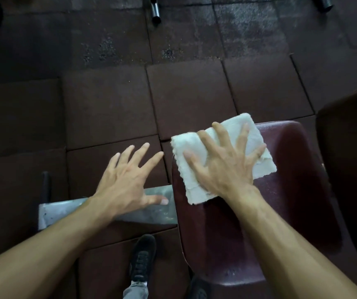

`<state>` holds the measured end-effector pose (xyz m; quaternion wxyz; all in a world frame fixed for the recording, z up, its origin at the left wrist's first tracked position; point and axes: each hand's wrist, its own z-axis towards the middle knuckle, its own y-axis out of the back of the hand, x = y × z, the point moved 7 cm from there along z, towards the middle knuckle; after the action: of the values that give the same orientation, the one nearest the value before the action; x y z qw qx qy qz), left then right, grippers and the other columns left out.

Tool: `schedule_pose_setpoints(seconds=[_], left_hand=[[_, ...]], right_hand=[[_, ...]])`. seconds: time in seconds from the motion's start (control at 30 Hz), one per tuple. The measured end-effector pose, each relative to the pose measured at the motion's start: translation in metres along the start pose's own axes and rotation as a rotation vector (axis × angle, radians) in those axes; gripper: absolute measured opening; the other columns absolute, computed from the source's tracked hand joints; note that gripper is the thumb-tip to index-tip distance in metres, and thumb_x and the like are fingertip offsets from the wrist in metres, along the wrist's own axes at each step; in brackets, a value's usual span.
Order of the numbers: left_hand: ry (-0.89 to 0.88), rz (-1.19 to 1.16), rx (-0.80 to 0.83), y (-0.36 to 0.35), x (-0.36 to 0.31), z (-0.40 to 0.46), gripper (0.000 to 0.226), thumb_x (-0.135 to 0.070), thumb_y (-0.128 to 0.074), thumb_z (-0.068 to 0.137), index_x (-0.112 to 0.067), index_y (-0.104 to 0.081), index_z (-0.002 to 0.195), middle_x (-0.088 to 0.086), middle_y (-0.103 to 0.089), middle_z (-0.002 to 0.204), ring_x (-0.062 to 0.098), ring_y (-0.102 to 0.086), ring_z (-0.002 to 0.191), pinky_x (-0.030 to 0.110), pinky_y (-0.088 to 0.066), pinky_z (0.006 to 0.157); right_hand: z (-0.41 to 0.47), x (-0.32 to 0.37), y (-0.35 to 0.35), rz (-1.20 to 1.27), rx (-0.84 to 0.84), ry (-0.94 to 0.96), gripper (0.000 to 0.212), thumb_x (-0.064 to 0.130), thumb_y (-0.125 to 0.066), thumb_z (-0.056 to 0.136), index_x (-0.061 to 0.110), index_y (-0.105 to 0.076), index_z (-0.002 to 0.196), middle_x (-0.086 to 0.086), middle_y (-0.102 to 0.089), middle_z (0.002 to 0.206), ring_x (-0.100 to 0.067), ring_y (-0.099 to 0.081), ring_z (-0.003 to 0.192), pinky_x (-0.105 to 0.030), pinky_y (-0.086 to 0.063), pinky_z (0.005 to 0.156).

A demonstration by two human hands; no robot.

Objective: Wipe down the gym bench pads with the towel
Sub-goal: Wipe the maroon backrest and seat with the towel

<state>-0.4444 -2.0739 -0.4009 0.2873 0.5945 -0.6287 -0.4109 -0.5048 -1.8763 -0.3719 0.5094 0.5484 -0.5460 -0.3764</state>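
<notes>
Two hands noted: right hand (227, 167), fingers spread straight, presses one white towel (197, 180) flat on one maroon bench pad (291, 180); left hand (125, 182), fingers splayed, empty, hovers over one metal frame bar (151, 214).

The right hand (227, 167) lies flat with fingers spread on a folded white towel (197, 180), pressing it onto the dark maroon bench pad (291, 190) near the pad's far left corner. The left hand (125, 184) hovers open beside the pad, fingers splayed, above a grey metal frame bar (147, 214) that meets the pad's edge. Below, a black shoe (142, 257) stands on dark rubber floor tiles (108, 108). A second dark pad (352, 158) sits at the right.
</notes>
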Motion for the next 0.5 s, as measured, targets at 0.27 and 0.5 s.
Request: schedule_pose_setpoints(seconds=[0.27, 0.5], left_hand=[[0.127, -0.032, -0.024, 0.000, 0.017, 0.000, 0.080, -0.067, -0.048, 0.090, -0.035, -0.015, 0.155, 0.001, -0.007, 0.165, 0.026, -0.011, 0.150, 0.042, -0.016, 0.120], [0.163, -0.078, -0.059, -0.004, 0.010, -0.011, 0.073, -0.061, -0.051, 0.091, -0.034, -0.023, 0.153, -0.001, -0.017, 0.163, 0.022, -0.020, 0.147, 0.039, -0.024, 0.116]], right_hand=[[0.018, 0.019, -0.004, -0.027, 0.057, 0.019, 0.070, 0.086, -0.029, 0.085, 0.053, -0.032, 0.147, 0.009, -0.021, 0.166, -0.053, 0.009, 0.150, -0.086, 0.000, 0.101], [-0.034, 0.025, -0.004, -0.048, 0.000, 0.191, 0.065, 0.082, -0.038, 0.085, 0.050, -0.045, 0.141, 0.007, -0.027, 0.163, -0.051, 0.002, 0.152, -0.086, -0.011, 0.102]])
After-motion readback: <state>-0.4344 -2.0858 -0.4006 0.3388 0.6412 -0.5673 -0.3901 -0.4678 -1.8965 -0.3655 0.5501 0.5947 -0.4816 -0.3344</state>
